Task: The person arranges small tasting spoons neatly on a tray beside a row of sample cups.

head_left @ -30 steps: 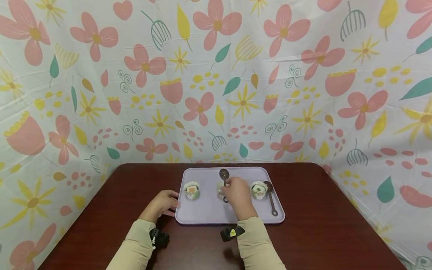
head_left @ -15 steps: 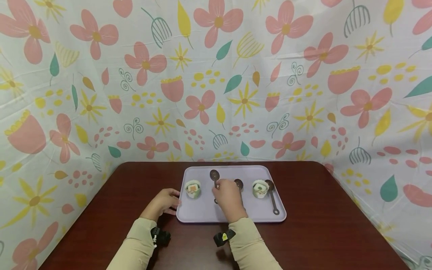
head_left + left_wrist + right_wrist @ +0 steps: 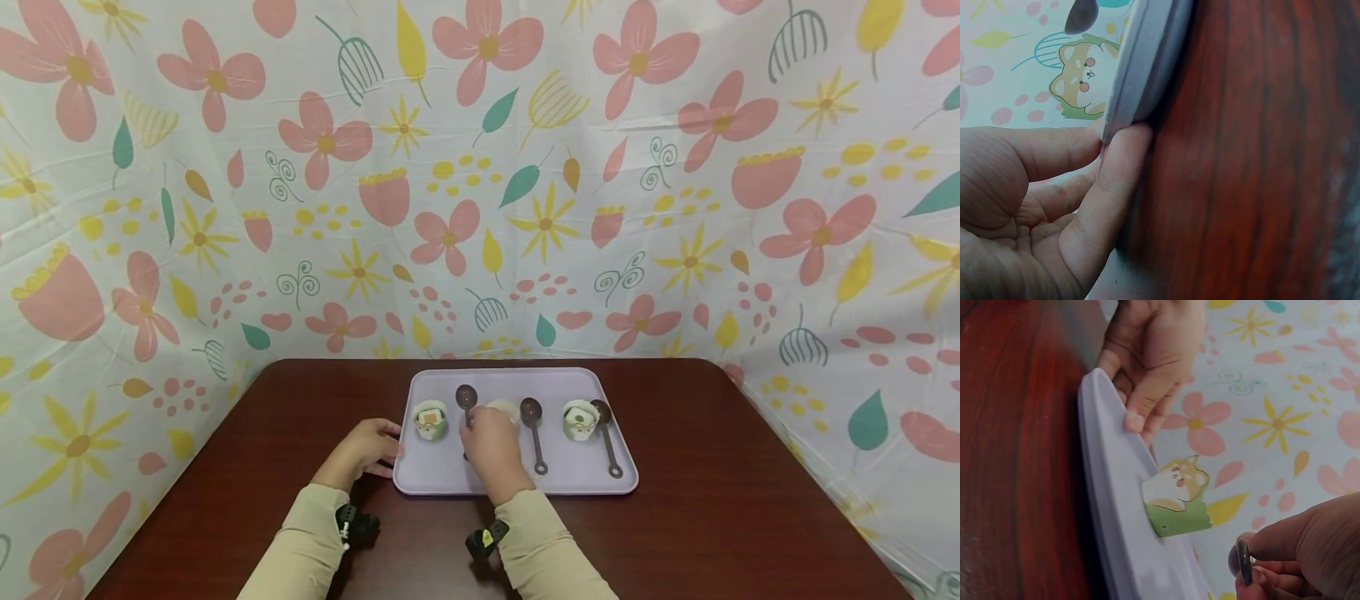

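Note:
My right hand (image 3: 491, 446) pinches a dark brown spoon (image 3: 467, 397), its bowl pointing away, above the tray between the left and middle cups. In the right wrist view the spoon's handle (image 3: 1244, 562) shows between thumb and fingers. My left hand (image 3: 365, 452) pinches the left rim of the pale lilac tray (image 3: 1138, 81), thumb on the inner side, a finger outside. A small cup with a cartoon dog (image 3: 1175, 503) and an orange square on top stands at the tray's left (image 3: 430, 420). The middle cup (image 3: 504, 408) is mostly hidden behind my right hand.
A second brown spoon (image 3: 535, 433) lies right of the middle cup. Another cup (image 3: 581, 420), with a green mark on top, stands at the tray's right, a third spoon (image 3: 609, 442) beside it. The tray rests on a dark red wooden table (image 3: 697, 467), before a floral cloth (image 3: 480, 250).
My right hand has moved left with the spoon, from in front of the middle cup to its left. This uncovers the spoon right of that cup. My left hand stays at the rim.

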{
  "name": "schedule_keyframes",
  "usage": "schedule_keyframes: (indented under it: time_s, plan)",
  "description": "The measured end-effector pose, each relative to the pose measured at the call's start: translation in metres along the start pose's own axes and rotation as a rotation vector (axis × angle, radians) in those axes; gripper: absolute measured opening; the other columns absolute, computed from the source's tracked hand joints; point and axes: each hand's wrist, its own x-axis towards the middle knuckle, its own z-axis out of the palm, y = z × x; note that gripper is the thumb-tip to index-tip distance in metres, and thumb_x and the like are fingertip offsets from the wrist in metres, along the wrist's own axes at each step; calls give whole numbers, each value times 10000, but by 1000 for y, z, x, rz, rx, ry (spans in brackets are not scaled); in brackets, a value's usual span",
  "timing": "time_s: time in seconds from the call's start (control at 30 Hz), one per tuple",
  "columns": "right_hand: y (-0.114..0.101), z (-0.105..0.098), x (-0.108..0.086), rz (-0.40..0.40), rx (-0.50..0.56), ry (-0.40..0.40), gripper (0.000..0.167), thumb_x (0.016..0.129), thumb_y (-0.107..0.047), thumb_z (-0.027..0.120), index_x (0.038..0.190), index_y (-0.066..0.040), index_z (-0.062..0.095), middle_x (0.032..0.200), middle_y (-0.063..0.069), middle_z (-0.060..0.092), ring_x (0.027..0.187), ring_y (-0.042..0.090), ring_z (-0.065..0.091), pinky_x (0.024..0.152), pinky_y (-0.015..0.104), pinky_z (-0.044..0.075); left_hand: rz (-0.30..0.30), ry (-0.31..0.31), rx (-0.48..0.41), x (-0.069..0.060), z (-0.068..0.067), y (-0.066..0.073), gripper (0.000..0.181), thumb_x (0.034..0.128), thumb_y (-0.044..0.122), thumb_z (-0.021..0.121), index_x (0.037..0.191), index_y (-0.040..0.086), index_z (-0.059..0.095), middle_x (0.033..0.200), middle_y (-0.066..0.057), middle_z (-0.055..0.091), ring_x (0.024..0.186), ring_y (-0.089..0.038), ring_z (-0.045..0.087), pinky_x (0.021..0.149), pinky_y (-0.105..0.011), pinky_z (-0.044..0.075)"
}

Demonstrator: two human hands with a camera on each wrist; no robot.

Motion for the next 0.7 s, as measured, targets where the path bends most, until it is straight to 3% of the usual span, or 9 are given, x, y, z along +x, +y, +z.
schedule_keyframes:
  time_s: [0.4,0.7]
  plan:
    - [2,17,0,13,-39,-30,131,856,-153,800,860,-34,746,785,103,721,764,284,694,709,442,550,-11,4,7,0,-1,2,393,891,-57,688,1263,-79,563,1011,-179,659,796,-283,650,627,-427,617]
    - [5,28,-3,3,-18,-51,125,852,-109,797,798,-38,710,759,93,692,731,256,689,638,389,568,-6,7,19,1,0,1,415,893,-55,695,1280,-86,550,1024,-193,655,811,-296,656,632,-434,617]
